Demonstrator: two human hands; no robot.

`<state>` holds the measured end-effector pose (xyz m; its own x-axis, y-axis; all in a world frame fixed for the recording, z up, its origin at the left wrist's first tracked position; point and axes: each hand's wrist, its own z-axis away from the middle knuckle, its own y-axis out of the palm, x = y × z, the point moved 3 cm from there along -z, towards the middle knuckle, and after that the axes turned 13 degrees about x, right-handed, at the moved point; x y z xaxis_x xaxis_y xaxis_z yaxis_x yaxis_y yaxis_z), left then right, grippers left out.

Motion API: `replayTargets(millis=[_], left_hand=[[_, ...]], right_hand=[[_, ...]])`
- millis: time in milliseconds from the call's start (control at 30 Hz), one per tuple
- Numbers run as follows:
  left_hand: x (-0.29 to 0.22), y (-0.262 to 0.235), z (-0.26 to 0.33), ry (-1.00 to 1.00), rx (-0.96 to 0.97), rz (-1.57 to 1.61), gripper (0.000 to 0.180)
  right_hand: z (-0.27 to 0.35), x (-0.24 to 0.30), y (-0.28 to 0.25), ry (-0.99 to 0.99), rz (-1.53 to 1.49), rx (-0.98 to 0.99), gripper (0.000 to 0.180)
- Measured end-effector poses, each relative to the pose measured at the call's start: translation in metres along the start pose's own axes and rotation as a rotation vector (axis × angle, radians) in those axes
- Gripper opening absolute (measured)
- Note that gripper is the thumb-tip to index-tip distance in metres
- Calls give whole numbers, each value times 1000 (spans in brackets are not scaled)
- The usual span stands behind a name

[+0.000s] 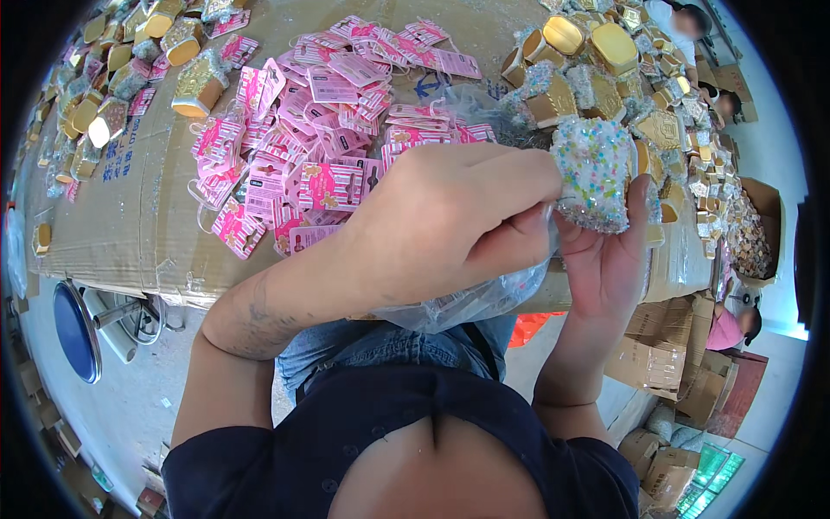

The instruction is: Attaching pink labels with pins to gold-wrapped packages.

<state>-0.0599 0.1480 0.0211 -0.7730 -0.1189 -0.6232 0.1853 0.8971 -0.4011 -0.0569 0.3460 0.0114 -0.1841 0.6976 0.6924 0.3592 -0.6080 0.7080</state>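
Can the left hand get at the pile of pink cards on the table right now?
Probably yes. The pink cards lie uncovered just beyond the left hand, with nothing between them. But that hand is pinching a clear plastic bag at the sparkly ornament, so it would have to let go first.

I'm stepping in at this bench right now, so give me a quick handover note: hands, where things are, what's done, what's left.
Left hand: closed on the mouth of a clear plastic bag.
Right hand: holds a beaded glittery ornament at the bag's opening, not yet inside.
On the cardboard-covered table: pink header cards piled in the middle, gold-and-glitter ornaments on the right and far left.
Done: ornament picked up, bag in hand.
Left: the ornament is unbagged; many loose ornaments and cards remain.
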Motion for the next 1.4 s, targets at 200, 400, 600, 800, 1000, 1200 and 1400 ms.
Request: replayTargets(millis=[200, 400, 600, 800, 1000, 1200, 1400], left_hand=[[-3, -4, 0, 7, 63, -107, 21], [-3, -5, -1, 18, 78, -126, 22], [-3, -6, 0, 25, 98, -137, 22], [0, -5, 0, 19, 65, -127, 19], [1, -3, 1, -58, 119, -106, 16], [8, -1, -2, -147, 136, 2, 14], [6, -2, -1, -161, 104, 198, 24]], right_hand=[[3, 4, -3, -44, 195, -114, 52], [3, 5, 6, -152, 383, -183, 42], [4, 5, 8, -219, 458, -248, 40], [3, 3, 7, -173, 424, -262, 41], [1, 6, 14, -214, 544, -274, 36], [3, 16, 19, -418, 869, -261, 28], [2, 16, 17, -395, 765, -222, 27]])
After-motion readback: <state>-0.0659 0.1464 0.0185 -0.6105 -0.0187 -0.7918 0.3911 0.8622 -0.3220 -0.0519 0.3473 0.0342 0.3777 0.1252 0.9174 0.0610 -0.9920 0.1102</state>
